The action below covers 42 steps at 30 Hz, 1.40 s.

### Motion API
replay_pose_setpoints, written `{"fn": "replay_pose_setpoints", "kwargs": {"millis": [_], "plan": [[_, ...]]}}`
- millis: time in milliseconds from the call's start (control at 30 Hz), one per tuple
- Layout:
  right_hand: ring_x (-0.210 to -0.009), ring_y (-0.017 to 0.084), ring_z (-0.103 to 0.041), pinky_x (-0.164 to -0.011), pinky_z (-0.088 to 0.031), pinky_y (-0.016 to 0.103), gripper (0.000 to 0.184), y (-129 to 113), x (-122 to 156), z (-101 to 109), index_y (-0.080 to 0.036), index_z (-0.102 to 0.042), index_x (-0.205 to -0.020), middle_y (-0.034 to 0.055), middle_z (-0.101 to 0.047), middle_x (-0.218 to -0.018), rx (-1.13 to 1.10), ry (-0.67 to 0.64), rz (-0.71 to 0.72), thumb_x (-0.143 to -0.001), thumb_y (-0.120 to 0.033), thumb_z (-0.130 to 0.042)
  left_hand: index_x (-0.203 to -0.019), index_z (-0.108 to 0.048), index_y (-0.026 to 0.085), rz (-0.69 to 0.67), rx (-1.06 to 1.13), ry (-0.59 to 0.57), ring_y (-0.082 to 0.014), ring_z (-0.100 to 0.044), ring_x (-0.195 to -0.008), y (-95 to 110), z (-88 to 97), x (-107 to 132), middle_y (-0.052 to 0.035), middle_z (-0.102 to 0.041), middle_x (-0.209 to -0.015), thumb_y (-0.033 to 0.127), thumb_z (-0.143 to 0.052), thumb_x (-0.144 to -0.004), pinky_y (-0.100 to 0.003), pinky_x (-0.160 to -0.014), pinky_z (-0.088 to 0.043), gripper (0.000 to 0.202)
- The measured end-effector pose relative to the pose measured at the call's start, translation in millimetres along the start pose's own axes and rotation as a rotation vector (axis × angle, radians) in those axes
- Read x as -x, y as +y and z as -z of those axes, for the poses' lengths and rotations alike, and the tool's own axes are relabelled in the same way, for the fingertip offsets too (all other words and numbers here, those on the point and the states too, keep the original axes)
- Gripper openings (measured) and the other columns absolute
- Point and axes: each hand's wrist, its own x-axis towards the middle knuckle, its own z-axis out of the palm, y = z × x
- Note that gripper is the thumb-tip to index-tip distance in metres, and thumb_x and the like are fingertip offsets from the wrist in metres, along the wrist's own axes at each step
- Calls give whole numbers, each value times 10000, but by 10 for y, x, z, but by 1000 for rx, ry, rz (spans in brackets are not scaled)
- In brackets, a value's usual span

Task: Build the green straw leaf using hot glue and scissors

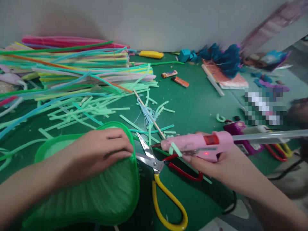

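Note:
My left hand (103,150) lies over a green shape (120,192) that looks made of pipe cleaners, with a thick bright green rim and a paler ribbed middle. Its fingers curl together at the right rim. In my right hand (214,166) is a pink hot glue gun (192,144), its nozzle pointing left and a clear glue stick (269,136) jutting from the back. A short pale green pipe cleaner piece (176,149) shows by the nozzle end, near my right thumb. Between the hands, scissors (156,165) with one red and one yellow handle lie with blades apart.
Cut pale green pipe cleaners (89,112) are scattered behind my left hand, with long coloured bundles (84,57) along the wall. A wooden stick (141,99), two lighters (180,81), a yellow cutter (151,54) and dark blue fluffy pieces (228,61) lie farther back. A purple box (237,128) is at right.

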Motion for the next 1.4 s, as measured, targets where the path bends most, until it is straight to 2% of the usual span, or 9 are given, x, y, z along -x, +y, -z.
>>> {"fn": "replay_pose_setpoints", "kwargs": {"millis": [133, 267, 467, 600, 733, 1000, 1400], "plan": [[-498, 124, -499, -429, -387, 238, 39, -144, -102, -143, -237, -628, -734, -39, -597, -583, -38, -82, -6, -743, -256, -661, -1031, -684, 255, 32, 26, 39, -103, -688, -846, -2, -34, 37, 9, -709, -963, 269, -571, -1012, -161, -730, -480, 115], [-483, 99, -452, -430, -348, 229, 145, -227, -167, -256, -250, -479, -648, -68, -528, -548, -12, -79, 21, -708, -214, -605, -987, -703, 250, 87, 94, 22, -100, -690, -812, 12, -23, 27, 14, -715, -934, 281, -574, -1004, -149, -709, -493, 133], [-483, 98, -428, -444, -341, 235, 187, -200, -212, -298, -257, -408, -630, -73, -491, -539, 9, -110, 15, -690, -204, -576, -955, -735, 260, 155, 194, 7, -123, -694, -777, 6, 10, -18, 15, -730, -911, 296, -601, -976, -172, -679, -511, 141], [-485, 99, -439, -433, -336, 232, 169, -222, -231, -310, -258, -407, -632, -71, -490, -546, 7, -108, 10, -684, -194, -555, -974, -741, 273, 171, 219, -3, -119, -693, -791, -20, 17, -13, 25, -732, -921, 276, -627, -960, -171, -684, -509, 115], [-487, 98, -461, -427, -341, 225, 123, -235, -236, -326, -256, -439, -663, -69, -516, -563, 2, -104, 36, -683, -189, -539, -1010, -740, 270, 132, 227, 9, -115, -693, -834, -59, -1, 13, 23, -733, -959, 269, -641, -961, -170, -726, -512, 111], [-489, 87, -437, -438, -338, 214, 146, -174, -230, -344, -256, -425, -678, -84, -483, -567, 57, -70, 80, -723, -196, -551, -999, -704, 260, 100, 237, 20, -98, -678, -849, -125, -50, 25, 32, -716, -949, 289, -624, -984, -160, -741, -488, 86], [-498, 79, -383, -444, -306, 208, 141, -244, -205, -299, -250, -404, -659, -93, -413, -563, 94, -127, 20, -695, -184, -522, -1014, -702, 268, 115, 246, 3, -108, -672, -869, -140, -63, 40, 26, -713, -972, 313, -609, -994, -179, -754, -478, 105]]}}
